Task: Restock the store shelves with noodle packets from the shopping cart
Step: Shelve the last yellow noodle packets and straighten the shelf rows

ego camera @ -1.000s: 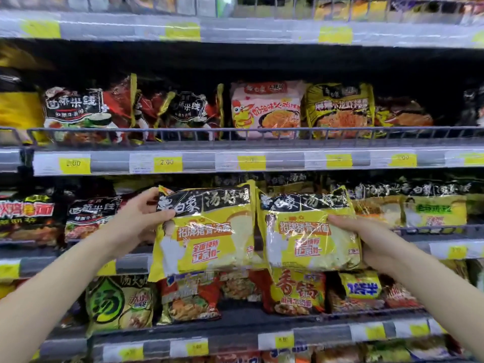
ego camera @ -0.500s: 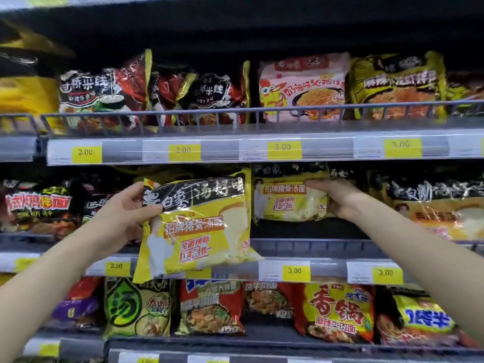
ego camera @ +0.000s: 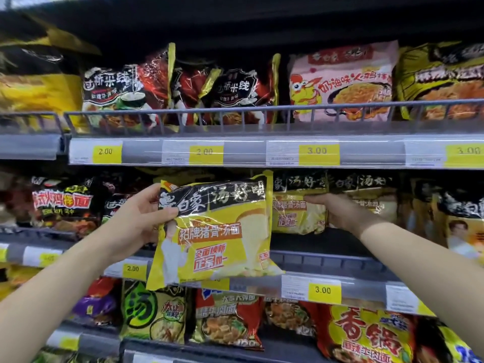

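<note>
My left hand grips the upper left corner of a yellow and black noodle packet, held upright in front of the middle shelf. A second, matching yellow packet stands inside the middle shelf, further back. My right hand reaches into that shelf and holds this packet by its right side, fingers over its top edge. More packets of the same kind stand just right of it. The shopping cart is out of view.
The upper shelf with a wire rail carries red, pink and yellow noodle packets. Yellow price tags run along the shelf edges. The lower shelf holds green, red and yellow packets. A dark gap lies on the middle shelf in front of the placed packet.
My right hand has pushed its yellow packet from the front into the middle shelf. The left hand's packet has stayed in front of the shelf. The view has moved closer.
</note>
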{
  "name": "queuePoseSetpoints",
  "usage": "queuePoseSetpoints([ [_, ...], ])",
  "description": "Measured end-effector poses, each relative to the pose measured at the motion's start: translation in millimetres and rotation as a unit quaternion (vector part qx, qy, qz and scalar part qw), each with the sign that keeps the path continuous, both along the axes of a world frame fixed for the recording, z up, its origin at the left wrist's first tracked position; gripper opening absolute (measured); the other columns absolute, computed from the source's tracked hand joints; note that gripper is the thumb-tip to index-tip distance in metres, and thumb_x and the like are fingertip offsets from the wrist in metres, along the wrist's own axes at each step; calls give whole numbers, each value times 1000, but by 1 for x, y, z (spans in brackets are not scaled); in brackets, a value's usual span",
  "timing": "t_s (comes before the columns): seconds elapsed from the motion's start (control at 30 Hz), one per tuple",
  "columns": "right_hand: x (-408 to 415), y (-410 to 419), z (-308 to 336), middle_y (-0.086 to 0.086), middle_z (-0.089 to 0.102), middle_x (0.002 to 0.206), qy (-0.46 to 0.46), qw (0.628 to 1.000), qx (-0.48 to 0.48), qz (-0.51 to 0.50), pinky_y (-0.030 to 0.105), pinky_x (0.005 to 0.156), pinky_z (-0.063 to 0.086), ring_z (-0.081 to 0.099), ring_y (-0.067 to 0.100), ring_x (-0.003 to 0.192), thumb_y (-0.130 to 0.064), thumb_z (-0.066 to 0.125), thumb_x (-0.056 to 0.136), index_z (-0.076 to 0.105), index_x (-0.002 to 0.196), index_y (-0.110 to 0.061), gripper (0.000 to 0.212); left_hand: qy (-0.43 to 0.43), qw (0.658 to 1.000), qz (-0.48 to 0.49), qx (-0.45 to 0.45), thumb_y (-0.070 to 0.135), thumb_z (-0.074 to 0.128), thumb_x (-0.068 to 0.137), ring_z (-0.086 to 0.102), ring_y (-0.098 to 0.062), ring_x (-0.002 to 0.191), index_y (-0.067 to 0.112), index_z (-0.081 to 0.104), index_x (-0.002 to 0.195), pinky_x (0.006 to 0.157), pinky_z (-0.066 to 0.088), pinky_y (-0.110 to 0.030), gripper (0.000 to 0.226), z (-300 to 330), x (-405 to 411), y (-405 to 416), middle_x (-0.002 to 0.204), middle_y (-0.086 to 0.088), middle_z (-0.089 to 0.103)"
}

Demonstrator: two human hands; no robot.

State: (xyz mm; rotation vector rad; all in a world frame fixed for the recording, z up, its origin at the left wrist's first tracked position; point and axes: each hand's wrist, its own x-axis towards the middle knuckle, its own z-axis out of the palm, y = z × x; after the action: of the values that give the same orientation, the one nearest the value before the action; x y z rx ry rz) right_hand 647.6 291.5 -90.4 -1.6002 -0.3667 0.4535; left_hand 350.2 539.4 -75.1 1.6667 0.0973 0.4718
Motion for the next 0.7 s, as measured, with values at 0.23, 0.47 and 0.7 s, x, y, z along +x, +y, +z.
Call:
queuePoseSetpoints([
  [0.23,-14,-11,9,12,60,120,-196,964,-158,-83,21,87,42,56,25,114,-32,78,75,56,123,3,64,-8,1000,-3,15,44,91,45,47,-41,93,25,60,112,67,37,-48,77,4,6,-6,111,-21,53],
  [0.47,-58,-25,33,13,53,91,-336,879,-303,-151,26,67,37,62,32,96,-39,50,95,54,111,1,43,-19,999,-28,36,43,91,46,51,-36,85,20,60,109,54,45,-33,75,22,22,-26,106,-26,56],
  [0.7,-95,-70,26,12,68,116,-81,992,14,96,40,104,42,63,28,110,-64,41,83,62,115,-15,62,-6,997,-65,33,41,91,43,58,-17,48,13,48,120,38,43,-23,92,27,45,-61,56,-10,60],
])
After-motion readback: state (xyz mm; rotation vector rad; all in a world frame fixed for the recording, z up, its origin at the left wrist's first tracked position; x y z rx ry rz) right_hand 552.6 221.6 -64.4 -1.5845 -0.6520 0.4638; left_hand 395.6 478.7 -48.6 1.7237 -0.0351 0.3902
